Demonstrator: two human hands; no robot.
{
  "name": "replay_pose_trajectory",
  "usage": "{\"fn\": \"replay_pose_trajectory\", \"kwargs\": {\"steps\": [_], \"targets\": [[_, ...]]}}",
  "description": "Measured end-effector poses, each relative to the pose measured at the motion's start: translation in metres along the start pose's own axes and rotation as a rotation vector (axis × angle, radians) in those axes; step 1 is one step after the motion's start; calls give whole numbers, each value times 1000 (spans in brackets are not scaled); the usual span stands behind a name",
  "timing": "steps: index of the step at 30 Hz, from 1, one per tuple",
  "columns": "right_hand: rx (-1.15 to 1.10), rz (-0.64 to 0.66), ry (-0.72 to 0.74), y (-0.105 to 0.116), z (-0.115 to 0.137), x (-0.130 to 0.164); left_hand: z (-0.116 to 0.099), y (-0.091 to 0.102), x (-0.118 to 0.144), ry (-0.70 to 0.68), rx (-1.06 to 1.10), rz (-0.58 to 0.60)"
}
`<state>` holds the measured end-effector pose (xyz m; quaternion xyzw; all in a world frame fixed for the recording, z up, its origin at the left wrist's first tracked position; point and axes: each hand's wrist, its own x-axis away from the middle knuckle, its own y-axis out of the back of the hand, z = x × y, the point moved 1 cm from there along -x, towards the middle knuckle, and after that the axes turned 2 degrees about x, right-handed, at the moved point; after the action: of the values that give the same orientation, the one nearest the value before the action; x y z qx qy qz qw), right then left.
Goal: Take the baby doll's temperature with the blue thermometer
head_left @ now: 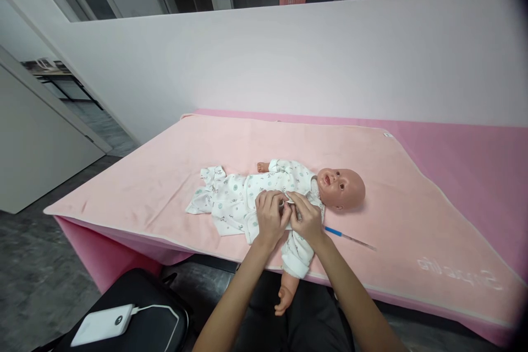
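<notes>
Both hands at frame centre — left hand (pixel 270 214) and right hand (pixel 305 217) pinching the white garment (pixel 235 201) on the doll (pixel 340 188) — front apparently not yet fully fastened.

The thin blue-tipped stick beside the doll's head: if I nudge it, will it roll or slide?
The thin stick looks slender and round, so it probably rolls easily. It lies on the soft pink blanket, which likely damps sliding. It seems very light.
</notes>
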<state>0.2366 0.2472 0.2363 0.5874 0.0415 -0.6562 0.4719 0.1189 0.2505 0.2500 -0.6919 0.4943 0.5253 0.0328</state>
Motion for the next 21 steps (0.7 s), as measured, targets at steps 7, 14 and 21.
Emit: {"fn": "replay_pose_trajectory", "kwargs": {"steps": [7, 14, 21], "targets": [[-42, -3, -42, -2, -3, -1, 0, 0, -1, 20, 62, 17], [-15, 8, -100, -4, -5, 1, 0, 1, 3, 22, 59, -56], [75, 26, -115, -8, -9, 6, 2, 1, 4, 7, 74, -70]]}}
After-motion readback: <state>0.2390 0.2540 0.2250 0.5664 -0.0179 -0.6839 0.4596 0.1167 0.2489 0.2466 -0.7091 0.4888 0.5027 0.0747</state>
